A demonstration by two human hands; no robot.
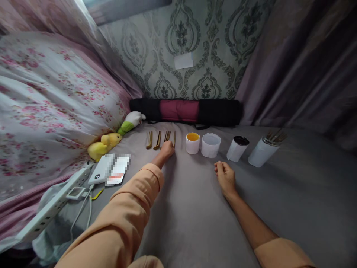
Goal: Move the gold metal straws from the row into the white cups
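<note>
My left hand (168, 149) is closed over the near ends of some thin brown sticks (167, 135) lying on the grey sheet; its fingertips are partly hidden. Left of it lie two more small groups of similar sticks (157, 140), (150, 140). My right hand (225, 178) rests with curled fingers, nothing visible in it, in front of a row of white-wrapped containers. These are a cup with a yellow inside (192, 146), a wider white cup (211, 147), a tilted-looking can with a dark inside (237, 149) and a jar (260, 154) holding several brown sticks (276, 137).
Along the patterned wall lies a black and maroon roll (180, 110). To the left are a yellow plush toy (104, 146), a white-green plush (132, 122), a white power bank (100, 171), a phone (118, 171) and a power strip (55, 204) with cables.
</note>
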